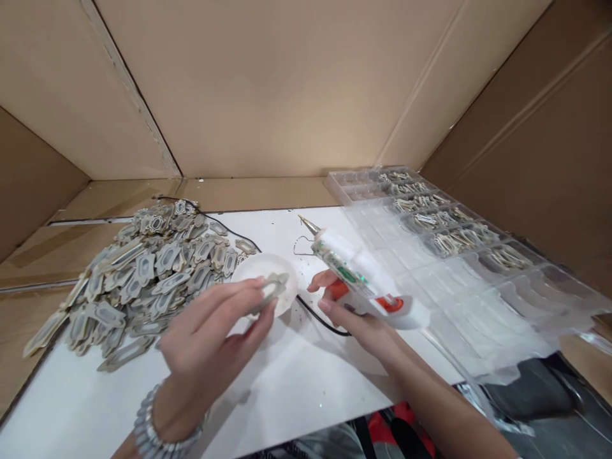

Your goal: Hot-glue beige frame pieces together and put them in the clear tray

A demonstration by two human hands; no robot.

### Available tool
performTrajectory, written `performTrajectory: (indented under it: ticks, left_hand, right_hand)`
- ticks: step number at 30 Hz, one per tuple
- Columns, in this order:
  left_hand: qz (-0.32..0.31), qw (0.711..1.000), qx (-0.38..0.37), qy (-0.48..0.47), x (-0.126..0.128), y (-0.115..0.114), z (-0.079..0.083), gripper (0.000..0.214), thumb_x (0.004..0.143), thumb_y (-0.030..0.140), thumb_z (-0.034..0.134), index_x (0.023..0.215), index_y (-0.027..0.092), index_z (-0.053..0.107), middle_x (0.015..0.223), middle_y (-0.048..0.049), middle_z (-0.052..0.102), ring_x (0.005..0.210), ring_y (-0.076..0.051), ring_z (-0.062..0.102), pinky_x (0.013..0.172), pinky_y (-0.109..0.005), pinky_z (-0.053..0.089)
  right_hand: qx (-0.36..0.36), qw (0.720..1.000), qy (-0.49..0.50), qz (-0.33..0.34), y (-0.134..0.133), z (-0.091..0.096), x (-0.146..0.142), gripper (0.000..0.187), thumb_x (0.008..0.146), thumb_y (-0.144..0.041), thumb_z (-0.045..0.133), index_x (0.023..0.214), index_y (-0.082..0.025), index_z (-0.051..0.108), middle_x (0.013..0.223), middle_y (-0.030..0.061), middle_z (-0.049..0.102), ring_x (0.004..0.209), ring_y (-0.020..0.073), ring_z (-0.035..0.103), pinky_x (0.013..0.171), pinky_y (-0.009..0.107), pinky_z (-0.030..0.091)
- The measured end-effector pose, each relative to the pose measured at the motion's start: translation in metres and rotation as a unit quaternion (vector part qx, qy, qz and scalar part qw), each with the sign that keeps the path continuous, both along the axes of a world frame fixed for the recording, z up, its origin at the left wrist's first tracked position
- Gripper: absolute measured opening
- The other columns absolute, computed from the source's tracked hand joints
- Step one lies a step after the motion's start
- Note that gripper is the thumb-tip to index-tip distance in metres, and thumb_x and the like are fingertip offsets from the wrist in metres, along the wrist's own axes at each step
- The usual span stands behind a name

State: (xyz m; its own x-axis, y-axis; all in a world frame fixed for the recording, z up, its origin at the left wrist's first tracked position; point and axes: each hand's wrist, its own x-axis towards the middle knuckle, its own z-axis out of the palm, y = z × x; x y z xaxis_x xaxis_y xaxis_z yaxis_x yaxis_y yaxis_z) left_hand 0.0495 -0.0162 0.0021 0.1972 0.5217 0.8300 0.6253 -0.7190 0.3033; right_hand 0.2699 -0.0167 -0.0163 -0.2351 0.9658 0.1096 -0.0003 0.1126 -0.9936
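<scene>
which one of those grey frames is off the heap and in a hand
The frame in the left hand, seen against the white dish; the others lie in or beside the heap.

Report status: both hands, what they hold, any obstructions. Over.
Left hand pinching grey frame-shaped piece. Right hand gripping hot glue gun, nozzle apart from piece. White dish close by; black cord between hands.
</scene>
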Motion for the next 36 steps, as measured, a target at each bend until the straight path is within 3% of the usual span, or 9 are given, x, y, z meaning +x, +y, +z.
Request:
performTrajectory:
  ticks: [2, 4, 8, 14, 22, 29, 36]
  left_hand:
    - [0.067, 0.995, 0.046, 0.055, -0.009, 0.005, 0.005, 0.028, 0.08, 0.011, 0.079, 0.101, 0.028, 0.07, 0.095, -0.0002, 0.079, 0.083, -0.018, 0.075, 0.08, -0.029, 0.062]
    - [0.112, 0.987, 0.075, 0.091, -0.016, 0.008, 0.007, 0.031, 0.081, 0.011, 0.079, 0.106, 0.026, 0.069, 0.095, -0.0014, 0.079, 0.085, -0.018, 0.075, 0.082, -0.03, 0.062]
    - [0.125, 0.982, 0.099, 0.105, -0.02, 0.007, 0.008, 0.028, 0.08, 0.009, 0.078, 0.102, 0.022, 0.068, 0.094, -0.0043, 0.079, 0.085, -0.018, 0.075, 0.083, -0.031, 0.061]
    - [0.121, 0.98, 0.12, 0.104, -0.02, 0.005, 0.008, 0.03, 0.077, 0.007, 0.081, 0.1, 0.022, 0.068, 0.093, -0.0053, 0.079, 0.081, -0.018, 0.074, 0.08, -0.032, 0.06]
    - [0.098, 0.982, 0.126, 0.106, -0.017, 0.006, 0.008, 0.03, 0.078, 0.007, 0.08, 0.101, 0.023, 0.068, 0.093, -0.0054, 0.078, 0.08, -0.018, 0.074, 0.08, -0.031, 0.061]
    - [0.091, 0.982, 0.129, 0.105, -0.018, 0.006, 0.007, 0.029, 0.076, 0.006, 0.08, 0.098, 0.022, 0.069, 0.093, -0.0056, 0.078, 0.081, -0.019, 0.074, 0.081, -0.031, 0.062]
    - [0.091, 0.977, 0.152, 0.122, -0.019, 0.008, 0.005, 0.028, 0.075, 0.005, 0.081, 0.096, 0.019, 0.07, 0.092, -0.0071, 0.079, 0.081, -0.019, 0.074, 0.082, -0.03, 0.062]
  right_hand:
    - [0.068, 0.995, -0.064, -0.032, 0.0, -0.002, 0.001, 0.014, 0.086, -0.034, 0.07, 0.091, -0.024, 0.062, 0.066, -0.0033, 0.054, 0.052, 0.0124, 0.047, 0.051, 0.026, 0.04]
    - [0.153, 0.982, -0.099, -0.046, 0.001, -0.004, 0.0, 0.009, 0.085, -0.026, 0.07, 0.084, -0.023, 0.062, 0.071, -0.0002, 0.06, 0.061, 0.0156, 0.057, 0.059, 0.029, 0.047]
    - [0.227, 0.966, -0.12, 0.013, 0.001, -0.011, -0.002, 0.009, 0.088, -0.015, 0.06, 0.085, -0.022, 0.065, 0.087, 0.0049, 0.071, 0.078, 0.0189, 0.067, 0.068, 0.029, 0.053]
    - [0.218, 0.965, -0.14, 0.031, 0.003, -0.015, -0.003, 0.016, 0.087, -0.014, 0.053, 0.085, -0.021, 0.067, 0.082, 0.0042, 0.071, 0.074, 0.0174, 0.067, 0.064, 0.027, 0.051]
    - [0.15, 0.973, -0.176, 0.027, -0.004, 0.007, -0.004, 0.005, 0.075, -0.014, 0.059, 0.075, -0.019, 0.061, 0.07, -0.0015, 0.059, 0.062, 0.0123, 0.053, 0.058, 0.023, 0.04]
    - [0.174, 0.968, -0.179, 0.035, 0.001, -0.006, -0.002, 0.007, 0.075, -0.014, 0.053, 0.075, -0.019, 0.059, 0.068, -0.0028, 0.057, 0.061, 0.0112, 0.053, 0.055, 0.022, 0.035]
    - [0.18, 0.967, -0.177, 0.032, 0.002, -0.009, -0.003, 0.007, 0.071, -0.016, 0.053, 0.067, -0.021, 0.049, 0.064, -0.0036, 0.05, 0.056, 0.0106, 0.044, 0.052, 0.023, 0.029]
